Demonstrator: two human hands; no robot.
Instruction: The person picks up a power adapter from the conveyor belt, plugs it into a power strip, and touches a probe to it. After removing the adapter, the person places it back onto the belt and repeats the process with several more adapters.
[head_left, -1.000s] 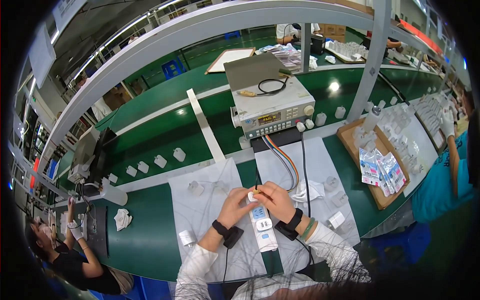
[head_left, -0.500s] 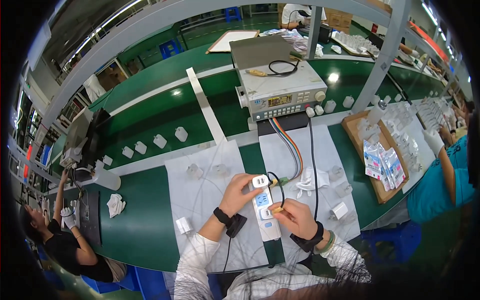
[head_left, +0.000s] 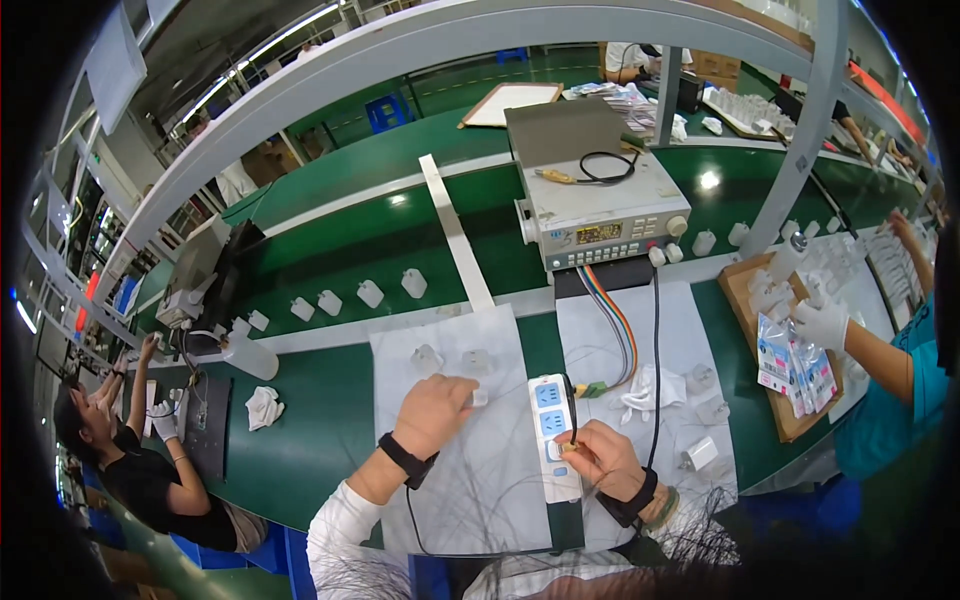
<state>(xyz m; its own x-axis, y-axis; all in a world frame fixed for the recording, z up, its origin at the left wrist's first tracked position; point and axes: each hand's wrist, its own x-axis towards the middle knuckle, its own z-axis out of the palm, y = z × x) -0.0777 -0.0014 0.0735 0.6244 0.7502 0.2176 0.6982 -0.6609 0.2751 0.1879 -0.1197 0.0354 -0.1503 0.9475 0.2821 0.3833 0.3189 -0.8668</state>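
Note:
My left hand [head_left: 432,414] pinches a small white charger [head_left: 480,398] above the left white sheet [head_left: 470,500]. Two translucent-white chargers lie just beyond its fingers. My right hand [head_left: 607,460] is closed on a yellowish cable connector [head_left: 566,447] with a black lead, held at the lower part of a white power strip [head_left: 563,488]; its fingers partly hide the connector's tip. The strip, with blue-faced sockets, lies between the two white sheets. From its top right, green and yellow connectors [head_left: 592,390] join a rainbow ribbon cable [head_left: 622,340].
A grey bench meter [head_left: 600,205] stands behind the strip. Several white chargers [head_left: 370,293] line the ledge at left. A white cloth [head_left: 650,390] and more chargers [head_left: 699,454] lie at right, beside a cardboard tray [head_left: 790,425] with packets. Co-workers sit at both sides.
The charger has come off the top of the power strip, and my left hand has carried it left. My right hand stays by the strip with the connector. The head view has shifted.

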